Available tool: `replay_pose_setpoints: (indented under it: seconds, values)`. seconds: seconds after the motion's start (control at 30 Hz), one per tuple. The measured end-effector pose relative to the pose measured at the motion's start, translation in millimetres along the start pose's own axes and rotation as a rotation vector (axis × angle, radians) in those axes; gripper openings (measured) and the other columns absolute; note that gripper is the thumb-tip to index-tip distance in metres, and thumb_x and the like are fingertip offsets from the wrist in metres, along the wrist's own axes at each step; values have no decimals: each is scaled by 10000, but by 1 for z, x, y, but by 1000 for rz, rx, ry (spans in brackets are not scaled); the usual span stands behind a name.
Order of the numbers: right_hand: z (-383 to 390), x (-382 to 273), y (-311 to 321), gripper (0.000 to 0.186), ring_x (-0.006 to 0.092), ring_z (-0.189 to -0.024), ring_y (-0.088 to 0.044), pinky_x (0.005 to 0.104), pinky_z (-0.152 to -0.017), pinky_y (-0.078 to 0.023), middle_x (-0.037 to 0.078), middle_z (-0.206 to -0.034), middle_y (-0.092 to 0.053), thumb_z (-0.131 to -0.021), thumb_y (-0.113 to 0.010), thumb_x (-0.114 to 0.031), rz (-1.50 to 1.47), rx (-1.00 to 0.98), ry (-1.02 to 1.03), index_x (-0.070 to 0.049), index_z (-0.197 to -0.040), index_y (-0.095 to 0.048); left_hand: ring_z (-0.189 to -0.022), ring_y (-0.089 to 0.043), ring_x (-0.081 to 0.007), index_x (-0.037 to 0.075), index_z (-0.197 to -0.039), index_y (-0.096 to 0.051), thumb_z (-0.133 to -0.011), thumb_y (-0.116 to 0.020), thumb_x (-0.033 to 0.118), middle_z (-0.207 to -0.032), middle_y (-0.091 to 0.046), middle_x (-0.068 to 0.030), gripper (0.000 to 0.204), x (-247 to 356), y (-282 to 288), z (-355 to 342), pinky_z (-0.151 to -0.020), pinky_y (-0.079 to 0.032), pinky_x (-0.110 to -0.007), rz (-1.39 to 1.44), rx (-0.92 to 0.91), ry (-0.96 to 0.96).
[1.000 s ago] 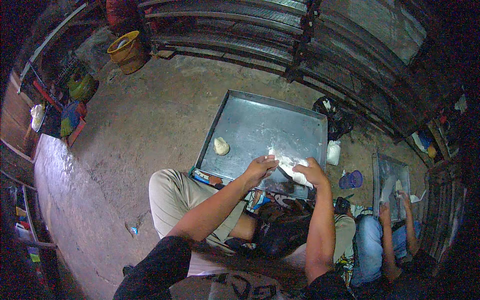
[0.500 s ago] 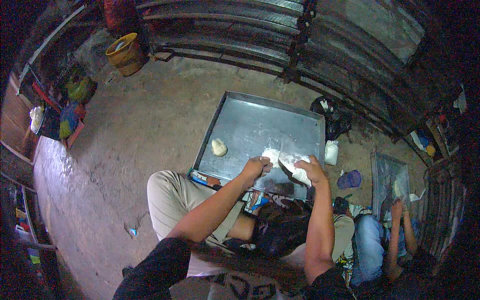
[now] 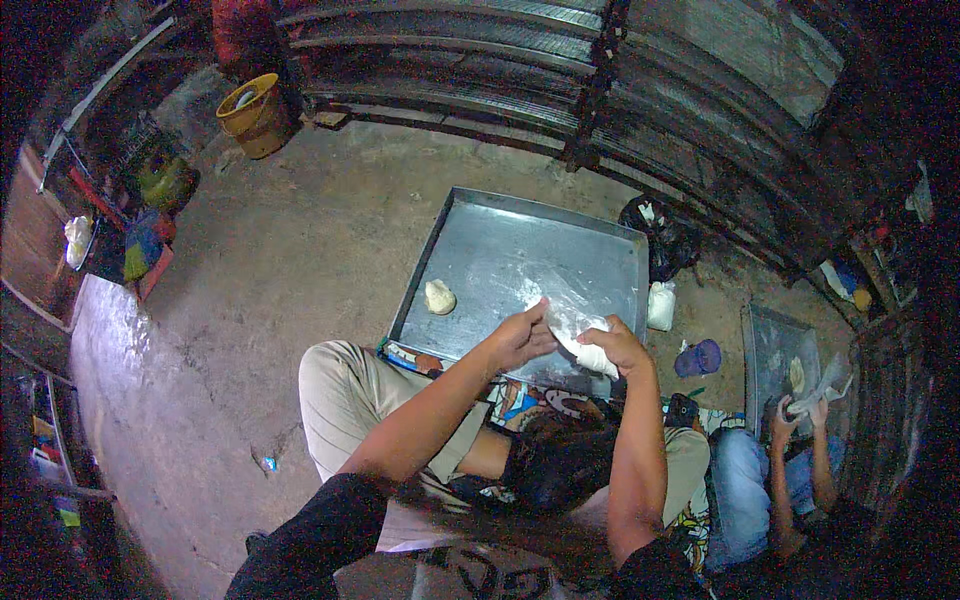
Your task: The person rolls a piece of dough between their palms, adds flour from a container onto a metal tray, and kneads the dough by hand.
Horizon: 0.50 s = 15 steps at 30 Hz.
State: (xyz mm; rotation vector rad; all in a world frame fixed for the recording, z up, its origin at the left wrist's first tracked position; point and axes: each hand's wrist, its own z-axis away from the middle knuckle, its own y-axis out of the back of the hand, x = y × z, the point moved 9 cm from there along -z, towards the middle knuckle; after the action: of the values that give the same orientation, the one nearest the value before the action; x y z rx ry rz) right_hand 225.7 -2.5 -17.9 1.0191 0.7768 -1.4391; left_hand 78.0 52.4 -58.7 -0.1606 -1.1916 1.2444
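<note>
A clear plastic bag of white powder that looks like flour [image 3: 596,362] is gripped from above by my right hand [image 3: 622,348], its loose mouth slanting up to the left over the tray. My left hand [image 3: 522,338] is right beside the bag's mouth, thumb raised and fingers stretched out apart; whether it touches the plastic I cannot tell. Under both hands lies a large grey metal tray [image 3: 480,225], dusted with white powder. On its left side sits a pale lump of dough [image 3: 439,297], apart from my hands.
Right of the tray stand a white packet [image 3: 661,306], a purple cup [image 3: 698,358] and a black plastic bag [image 3: 668,235]. A co-worker's hands [image 3: 800,420] hold clear plastic by a second tray [image 3: 770,350]. A yellow bucket [image 3: 253,118] stands far left, near metal racks [image 3: 450,70].
The bag in my right hand has dropped lower and lies flatter over the tray. My left hand has opened from a closed shape. The co-worker's hands now lift clear plastic.
</note>
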Motion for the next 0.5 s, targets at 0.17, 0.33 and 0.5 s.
replay_pose_setpoints:
  seconds: [0.17,0.33,0.5]
  values:
    - [13,-14,-19,461,179,-836,-641,315,-774,-497,95,-967,-686,-755,-770,-249,151,-81,50,10,-1112,-633,-791,-606,-155,50,-1044,-613,-963,-547,244,-849,-630,-29,220,45,31,-6,-661,-498,-274,-171,165,-174]
    - [17,-23,-39,472,131,-808,-614,288,-746,-484,34,-933,-686,-780,-771,-283,317,-184,35,-11,-1143,-639,-729,-576,-118,28,-958,-685,-915,-609,204,-846,-656,-37,197,113,-6,42,-635,-462,-262,-353,283,-514]
    - [5,-26,-46,675,240,-1002,-622,327,-868,-491,168,-1201,-611,-760,-801,-276,195,-209,302,-38,-1316,-502,-718,-559,-90,12,-927,-721,-884,-663,211,-814,-677,-20,211,173,-44,104,-638,-439,-256,-868,475,-662]
